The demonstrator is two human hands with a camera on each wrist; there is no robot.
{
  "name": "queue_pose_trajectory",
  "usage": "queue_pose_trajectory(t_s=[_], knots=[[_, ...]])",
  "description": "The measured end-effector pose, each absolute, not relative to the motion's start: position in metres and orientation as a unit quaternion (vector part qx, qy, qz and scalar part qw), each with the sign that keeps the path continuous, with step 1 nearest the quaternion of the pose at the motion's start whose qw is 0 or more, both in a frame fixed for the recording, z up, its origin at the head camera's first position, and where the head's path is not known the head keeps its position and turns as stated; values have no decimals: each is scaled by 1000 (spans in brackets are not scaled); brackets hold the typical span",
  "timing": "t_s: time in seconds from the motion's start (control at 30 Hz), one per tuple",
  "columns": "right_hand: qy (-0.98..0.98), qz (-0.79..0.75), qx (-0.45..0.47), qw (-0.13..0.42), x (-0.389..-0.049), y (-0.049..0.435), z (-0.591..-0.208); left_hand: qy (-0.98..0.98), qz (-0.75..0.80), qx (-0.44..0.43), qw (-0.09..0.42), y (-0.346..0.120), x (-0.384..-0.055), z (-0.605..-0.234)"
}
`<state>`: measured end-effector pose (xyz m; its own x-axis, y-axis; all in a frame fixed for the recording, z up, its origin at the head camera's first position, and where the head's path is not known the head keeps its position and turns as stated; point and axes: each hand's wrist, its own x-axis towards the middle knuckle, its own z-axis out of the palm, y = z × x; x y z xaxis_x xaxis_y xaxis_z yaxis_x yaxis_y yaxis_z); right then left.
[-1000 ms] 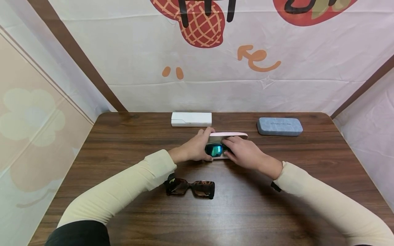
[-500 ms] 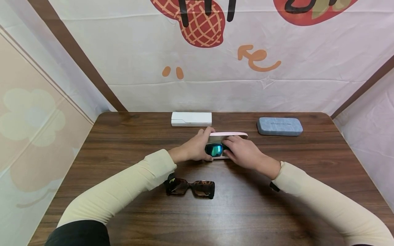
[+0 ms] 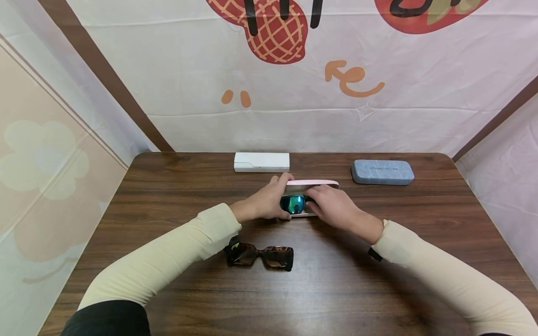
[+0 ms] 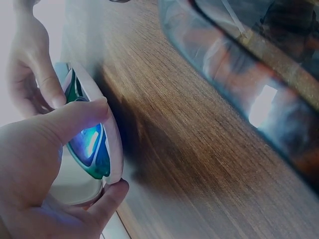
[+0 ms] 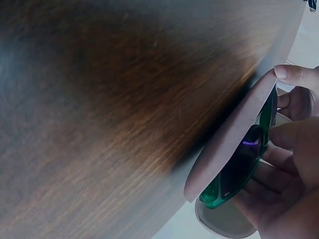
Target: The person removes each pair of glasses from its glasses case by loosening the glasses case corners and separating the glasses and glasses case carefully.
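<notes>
In the head view an open pale pink glasses case stands on the table, lid raised. Sunglasses with blue-green mirrored lenses sit in its lower half. My left hand grips the case's left end, thumb in front and fingers behind. The right hand reaches into the case's right side and pinches the sunglasses; its fingers hide their right part. From the right wrist, the green frame shows above the case rim. The left wrist view shows my left thumb over the rim, across the lens.
Tortoiseshell sunglasses lie on the brown wooden table by the left sleeve. At the back edge stand a white case and, further right, a blue case. A printed cloth hangs behind the table.
The right hand's fingers and the mirrored sunglasses shift very slightly inside the case. My left hand keeps its grip, and the case stays in place.
</notes>
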<state>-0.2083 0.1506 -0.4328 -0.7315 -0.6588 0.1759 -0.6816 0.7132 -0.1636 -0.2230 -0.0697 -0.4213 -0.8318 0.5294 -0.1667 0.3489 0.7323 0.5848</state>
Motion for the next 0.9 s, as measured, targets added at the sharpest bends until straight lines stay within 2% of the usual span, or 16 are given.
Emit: queue_pose_trajectory(t_s=[0.9], knots=[[-919,143,360,67,-210,151,-434,917,272,242,166,-70,-224,-422]])
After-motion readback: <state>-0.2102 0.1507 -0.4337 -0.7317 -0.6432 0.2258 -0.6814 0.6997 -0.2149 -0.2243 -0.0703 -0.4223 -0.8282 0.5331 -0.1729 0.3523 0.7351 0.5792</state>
